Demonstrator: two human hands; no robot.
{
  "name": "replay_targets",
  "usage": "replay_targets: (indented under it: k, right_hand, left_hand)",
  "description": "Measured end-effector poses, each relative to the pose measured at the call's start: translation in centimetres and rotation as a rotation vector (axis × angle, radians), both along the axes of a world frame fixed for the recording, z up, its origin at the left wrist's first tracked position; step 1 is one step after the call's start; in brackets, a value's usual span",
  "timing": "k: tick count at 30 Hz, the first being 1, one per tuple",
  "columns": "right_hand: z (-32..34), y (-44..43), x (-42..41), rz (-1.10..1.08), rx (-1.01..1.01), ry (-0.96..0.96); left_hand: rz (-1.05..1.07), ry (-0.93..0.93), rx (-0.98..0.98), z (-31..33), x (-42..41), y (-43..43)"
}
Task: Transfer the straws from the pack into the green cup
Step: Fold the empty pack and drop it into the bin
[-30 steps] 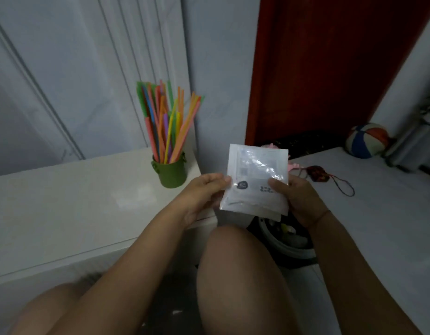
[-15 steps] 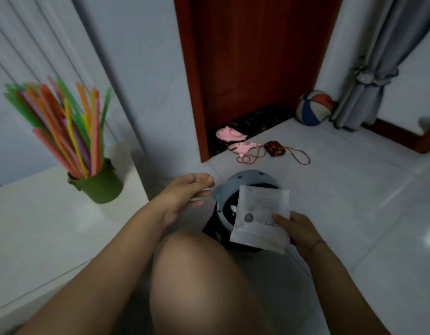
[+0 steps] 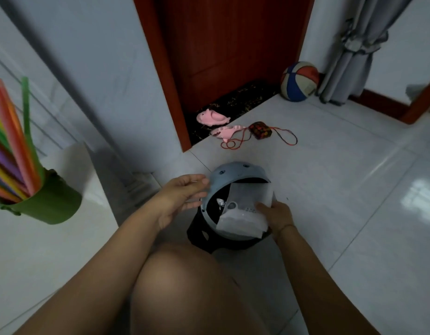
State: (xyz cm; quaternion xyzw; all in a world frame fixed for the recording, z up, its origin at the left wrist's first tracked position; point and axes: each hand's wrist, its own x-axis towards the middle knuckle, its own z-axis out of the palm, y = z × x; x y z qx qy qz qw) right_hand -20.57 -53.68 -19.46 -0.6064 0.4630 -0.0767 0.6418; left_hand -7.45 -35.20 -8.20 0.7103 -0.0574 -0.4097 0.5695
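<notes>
Right hand (image 3: 275,215) pinching the flat clear plastic pack (image 3: 243,213) over the blue-lidded bin (image 3: 230,175), left hand (image 3: 182,197) open at nine o'clock; a careless swing could topple the top-heavy green cup (image 3: 49,201).

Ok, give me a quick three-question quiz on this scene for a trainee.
1. True or false: the green cup already holds straws.
2. Which hand holds the empty pack?
3. The pack is over: A) the bin B) the ball C) the counter.

Key: 1 true. 2 the right hand; the left hand holds the bin's lid open. 3 A.
</notes>
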Motion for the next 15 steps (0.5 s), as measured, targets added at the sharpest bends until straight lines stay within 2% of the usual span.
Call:
replay_targets:
  k: [10, 15]
  right_hand:
    - [-2.7, 1.0, 4.2, -0.055, -0.107, 0.181]
    - [-2.5, 1.2, 5.2, 0.07, -0.141, 0.231]
  left_hand:
    - [0.003, -0.009, 0.03, -1.1, 2.4, 0.6]
    - [0.008, 0.012, 0.016, -1.6, 2.6, 0.9]
